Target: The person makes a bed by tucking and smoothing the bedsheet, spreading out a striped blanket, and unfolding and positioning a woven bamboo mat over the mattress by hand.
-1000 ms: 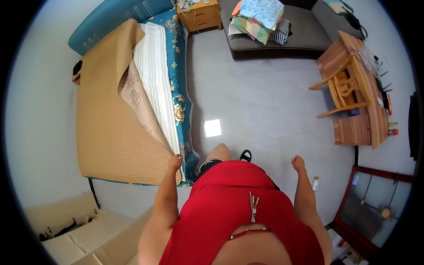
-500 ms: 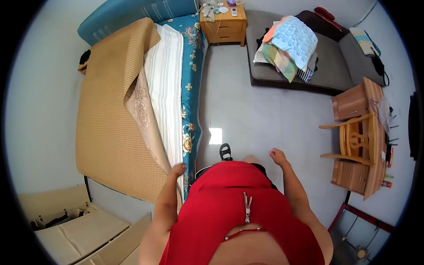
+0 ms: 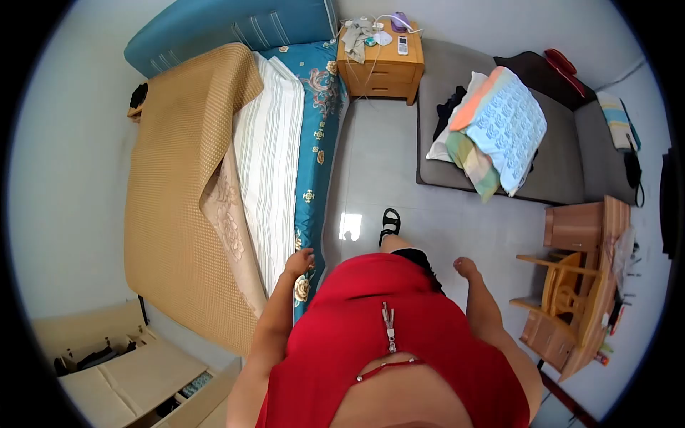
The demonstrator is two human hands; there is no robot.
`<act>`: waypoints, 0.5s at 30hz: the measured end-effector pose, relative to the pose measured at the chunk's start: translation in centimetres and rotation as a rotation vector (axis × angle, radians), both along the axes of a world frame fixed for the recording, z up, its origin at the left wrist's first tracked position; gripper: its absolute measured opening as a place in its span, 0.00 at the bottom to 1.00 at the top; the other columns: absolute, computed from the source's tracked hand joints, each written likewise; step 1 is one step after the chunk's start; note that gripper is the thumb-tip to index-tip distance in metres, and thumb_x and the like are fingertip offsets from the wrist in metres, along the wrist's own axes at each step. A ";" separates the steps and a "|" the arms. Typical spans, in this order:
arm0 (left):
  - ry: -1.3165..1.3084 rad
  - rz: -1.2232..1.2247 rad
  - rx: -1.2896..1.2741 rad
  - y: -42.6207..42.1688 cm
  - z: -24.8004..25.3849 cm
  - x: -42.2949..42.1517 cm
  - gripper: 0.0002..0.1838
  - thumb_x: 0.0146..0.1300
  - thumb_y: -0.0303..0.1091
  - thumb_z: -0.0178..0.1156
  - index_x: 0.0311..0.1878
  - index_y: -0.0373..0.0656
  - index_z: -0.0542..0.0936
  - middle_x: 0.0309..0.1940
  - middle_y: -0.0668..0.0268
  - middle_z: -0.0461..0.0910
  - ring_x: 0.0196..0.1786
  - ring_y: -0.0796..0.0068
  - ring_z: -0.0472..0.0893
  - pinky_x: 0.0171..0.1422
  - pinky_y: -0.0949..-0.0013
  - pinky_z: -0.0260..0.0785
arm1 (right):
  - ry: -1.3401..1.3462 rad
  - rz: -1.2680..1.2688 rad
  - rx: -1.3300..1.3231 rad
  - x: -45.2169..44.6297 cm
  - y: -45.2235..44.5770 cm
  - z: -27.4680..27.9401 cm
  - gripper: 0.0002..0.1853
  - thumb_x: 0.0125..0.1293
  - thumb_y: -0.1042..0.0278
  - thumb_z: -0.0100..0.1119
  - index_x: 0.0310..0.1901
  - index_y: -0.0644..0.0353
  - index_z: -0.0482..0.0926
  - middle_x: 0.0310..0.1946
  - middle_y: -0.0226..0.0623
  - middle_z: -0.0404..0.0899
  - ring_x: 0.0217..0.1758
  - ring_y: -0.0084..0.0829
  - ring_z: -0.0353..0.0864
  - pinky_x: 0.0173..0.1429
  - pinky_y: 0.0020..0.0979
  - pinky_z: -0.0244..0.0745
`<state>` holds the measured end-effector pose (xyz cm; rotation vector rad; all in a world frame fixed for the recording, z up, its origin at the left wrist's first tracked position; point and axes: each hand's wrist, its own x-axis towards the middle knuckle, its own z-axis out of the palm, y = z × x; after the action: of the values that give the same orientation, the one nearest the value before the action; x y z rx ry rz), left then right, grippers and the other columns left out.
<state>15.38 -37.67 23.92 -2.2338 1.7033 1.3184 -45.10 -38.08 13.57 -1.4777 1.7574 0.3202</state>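
My left hand (image 3: pixel 300 262) is over the blue floral edge of the bed, its fingers loosely bent and a little apart, holding nothing. Out to the right, above the floor, my right hand (image 3: pixel 465 267) is closed with nothing visible in it. Nearest to my left hand are the white striped sheet (image 3: pixel 270 157) and the blue floral sheet (image 3: pixel 309 194). A tan woven mat (image 3: pixel 175 185) covers the left part of the bed, its right edge folded over and showing a patterned underside (image 3: pixel 227 217).
A wooden nightstand (image 3: pixel 382 71) stands beside the headboard (image 3: pixel 235 32). The grey sofa (image 3: pixel 556 128) holds a pile of folded bedding (image 3: pixel 503 125). At right are a chair (image 3: pixel 567 289) and desk (image 3: pixel 615 221). An open storage box (image 3: pixel 135 378) is at lower left; grey floor (image 3: pixel 371 157) lies ahead.
The view has moved forward along the bed toward the nightstand and sofa. My left hand has left the mat's corner and now hovers over the blue edge; my right hand remains closed.
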 end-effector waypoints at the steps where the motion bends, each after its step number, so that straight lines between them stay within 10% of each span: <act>1: -0.038 -0.006 0.043 -0.2 -0.7 0.5 0.20 0.60 0.47 0.54 0.52 0.49 0.76 0.39 0.55 0.81 0.45 0.54 0.79 0.50 0.59 0.70 | 0.009 0.026 -0.042 -0.6 -3.2 -0.1 0.13 0.55 0.57 0.56 0.36 0.56 0.81 0.31 0.41 0.82 0.35 0.39 0.80 0.43 0.36 0.74; 4: -0.087 0.023 0.087 -1.7 -2.5 2.5 0.19 0.59 0.47 0.54 0.50 0.50 0.78 0.40 0.54 0.81 0.45 0.53 0.79 0.50 0.58 0.70 | 0.151 0.693 -0.246 -3.0 -15.1 -5.2 0.14 0.61 0.58 0.48 0.29 0.60 0.78 0.32 0.45 0.80 0.37 0.45 0.79 0.41 0.43 0.73; 8: -0.149 0.202 0.083 -4.8 -2.0 3.3 0.19 0.60 0.46 0.53 0.50 0.50 0.78 0.41 0.53 0.80 0.45 0.53 0.79 0.50 0.57 0.70 | -0.041 0.278 -0.344 4.3 -32.2 4.7 0.14 0.62 0.59 0.48 0.32 0.61 0.77 0.33 0.48 0.79 0.38 0.50 0.77 0.42 0.45 0.71; 15: 0.059 0.258 0.088 -12.8 -7.7 5.2 0.20 0.60 0.47 0.53 0.52 0.47 0.76 0.42 0.52 0.79 0.47 0.52 0.78 0.52 0.57 0.69 | -0.240 0.355 -0.429 20.4 -49.8 5.9 0.13 0.61 0.62 0.52 0.42 0.60 0.77 0.37 0.44 0.80 0.43 0.45 0.78 0.48 0.39 0.72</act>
<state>20.63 -50.46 16.27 -2.4505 1.3773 1.4906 -24.68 -87.86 19.52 -2.0472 1.4209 -0.0657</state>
